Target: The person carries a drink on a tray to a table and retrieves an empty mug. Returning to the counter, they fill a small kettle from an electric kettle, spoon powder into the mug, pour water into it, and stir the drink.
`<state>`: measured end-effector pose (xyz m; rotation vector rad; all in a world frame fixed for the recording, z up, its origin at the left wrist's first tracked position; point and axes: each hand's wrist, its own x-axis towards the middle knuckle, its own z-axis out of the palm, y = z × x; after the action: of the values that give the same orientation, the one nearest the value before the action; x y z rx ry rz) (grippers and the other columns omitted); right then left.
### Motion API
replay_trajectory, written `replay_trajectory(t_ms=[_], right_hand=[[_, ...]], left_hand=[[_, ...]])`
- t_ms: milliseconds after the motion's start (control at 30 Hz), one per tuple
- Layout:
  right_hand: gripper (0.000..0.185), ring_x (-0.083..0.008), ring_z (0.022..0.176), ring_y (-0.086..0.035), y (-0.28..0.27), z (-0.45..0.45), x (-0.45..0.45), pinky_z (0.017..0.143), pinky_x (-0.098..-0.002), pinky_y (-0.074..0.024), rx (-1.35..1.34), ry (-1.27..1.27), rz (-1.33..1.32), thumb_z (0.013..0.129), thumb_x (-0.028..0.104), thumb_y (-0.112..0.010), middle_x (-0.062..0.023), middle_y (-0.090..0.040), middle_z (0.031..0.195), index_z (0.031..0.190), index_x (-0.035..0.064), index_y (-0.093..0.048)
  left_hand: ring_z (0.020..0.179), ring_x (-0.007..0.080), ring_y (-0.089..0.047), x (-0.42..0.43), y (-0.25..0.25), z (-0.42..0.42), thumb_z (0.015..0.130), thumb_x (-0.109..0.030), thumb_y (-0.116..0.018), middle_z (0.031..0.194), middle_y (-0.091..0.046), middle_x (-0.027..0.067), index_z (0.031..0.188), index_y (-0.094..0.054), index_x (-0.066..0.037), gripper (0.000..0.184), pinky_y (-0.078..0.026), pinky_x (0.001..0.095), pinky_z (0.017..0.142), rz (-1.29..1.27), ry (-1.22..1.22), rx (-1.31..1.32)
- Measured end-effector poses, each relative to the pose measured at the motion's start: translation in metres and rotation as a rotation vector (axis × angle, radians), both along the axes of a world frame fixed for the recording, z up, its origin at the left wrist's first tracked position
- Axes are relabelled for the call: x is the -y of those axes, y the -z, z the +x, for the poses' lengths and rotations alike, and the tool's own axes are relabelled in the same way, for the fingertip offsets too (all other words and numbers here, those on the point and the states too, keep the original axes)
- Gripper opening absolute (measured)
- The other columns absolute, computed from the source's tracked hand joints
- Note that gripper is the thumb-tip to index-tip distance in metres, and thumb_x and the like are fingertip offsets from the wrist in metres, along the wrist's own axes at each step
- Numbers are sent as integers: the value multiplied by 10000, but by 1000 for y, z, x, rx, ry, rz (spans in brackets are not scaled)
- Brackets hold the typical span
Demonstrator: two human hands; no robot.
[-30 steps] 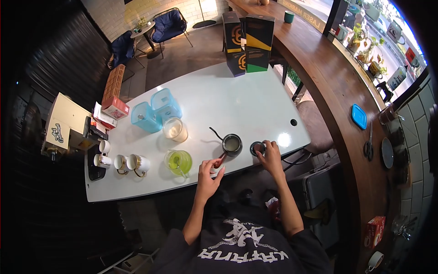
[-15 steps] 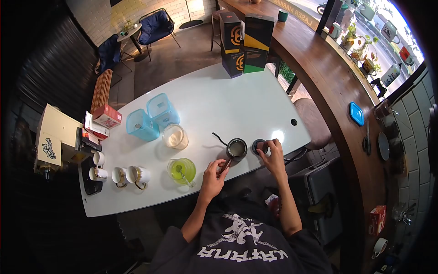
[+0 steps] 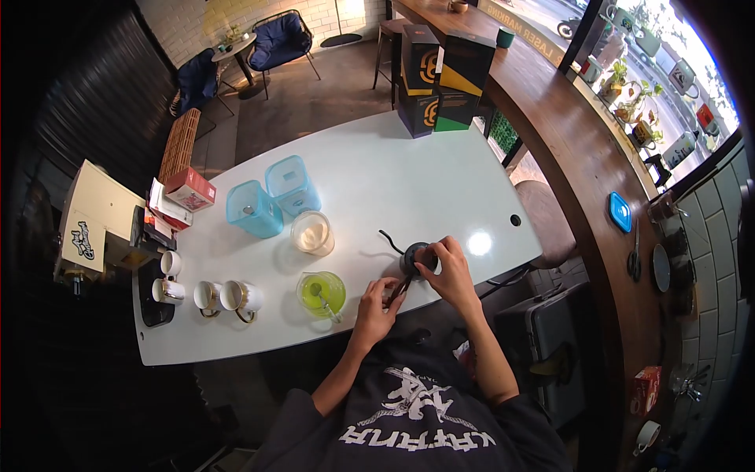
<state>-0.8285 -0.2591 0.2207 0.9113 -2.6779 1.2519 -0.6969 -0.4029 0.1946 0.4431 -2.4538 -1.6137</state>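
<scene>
A small black gooseneck kettle (image 3: 406, 269) stands on the white table near its front edge, its thin spout pointing to the far left. My left hand (image 3: 376, 311) is closed on the kettle's handle. With the fingertips of my right hand (image 3: 451, 275) I hold the dark round lid (image 3: 420, 254) over the kettle's mouth; whether it is fully seated I cannot tell. Left of my left hand is a clear glass jug (image 3: 322, 293) of green liquid with a spoon in it. Behind that sits a clear container (image 3: 313, 234) with pale contents.
Two blue translucent containers (image 3: 255, 211) stand farther back. White cups (image 3: 240, 297) and a cream-coloured machine (image 3: 94, 228) are at the left. Black boxes (image 3: 421, 75) are stacked at the far edge. A wooden counter (image 3: 550, 102) curves along the right.
My right hand has moved left, bringing the lid from the tabletop to the kettle's top. My left hand stays at the handle. The view has shifted slightly.
</scene>
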Motion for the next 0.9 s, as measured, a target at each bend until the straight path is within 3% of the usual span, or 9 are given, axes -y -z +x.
replay_trajectory(t_ms=[233,333,400,500,667,800,833,900], right_hand=[[316,-318,933,-563,3,1,6,815,-396,-480,4,9,24,753,127,-781,-149,-569,959,988,-31,-641],[321,-321,932,-562,2,3,6,822,-399,-479,-3,14,30,742,109,-770,-151,-567,957,999,-31,-639],[320,-325,930,-560,3,4,6,829,-402,-478,-7,24,33,736,98,-765,-153,-565,954,1004,-26,-641],[353,-340,936,-545,3,7,7,828,-426,-475,5,23,39,734,96,-774,-161,-547,965,1041,-2,-630],[426,-342,941,-550,-12,18,8,817,-433,-470,13,100,22,757,113,-770,-165,-549,970,1125,2,-588],[447,-346,917,-567,-14,39,14,795,-430,-474,-27,199,1,783,123,-760,-164,-554,963,1166,2,-565],[544,-351,894,-578,-18,46,16,778,-428,-480,-38,187,28,803,164,-755,-171,-559,956,1269,6,-523],[608,-355,877,-583,-14,62,24,766,-429,-484,4,240,99,810,190,-755,-180,-560,953,1321,6,-483]], left_hand=[[850,257,-698,6,-2,1,893,-146,-698,1109,-604,176,1176,-571,10,347,-589,334,703,6,60,-25],[898,275,-688,11,-9,3,895,-156,-697,1137,-595,172,1195,-569,4,363,-585,355,745,21,103,0],[972,290,-667,17,-21,5,892,-149,-698,1171,-583,163,1208,-572,-7,369,-571,377,821,-174,162,56],[1033,296,-647,29,-39,6,890,-130,-695,1188,-577,153,1212,-576,-12,363,-550,381,883,-189,186,35],[1067,272,-633,63,-70,16,883,-57,-682,1186,-576,142,1215,-578,-11,351,-534,356,922,-52,225,-94],[1096,227,-617,98,-82,27,895,-3,-641,1169,-582,133,1192,-579,31,306,-509,359,972,19,171,-179],[1067,234,-633,106,-81,29,890,-9,-651,1145,-602,136,1166,-594,33,285,-512,348,955,6,110,-211],[1032,248,-653,119,-80,33,894,-33,-659,1104,-636,144,1123,-615,42,245,-515,346,939,12,6,-244]])
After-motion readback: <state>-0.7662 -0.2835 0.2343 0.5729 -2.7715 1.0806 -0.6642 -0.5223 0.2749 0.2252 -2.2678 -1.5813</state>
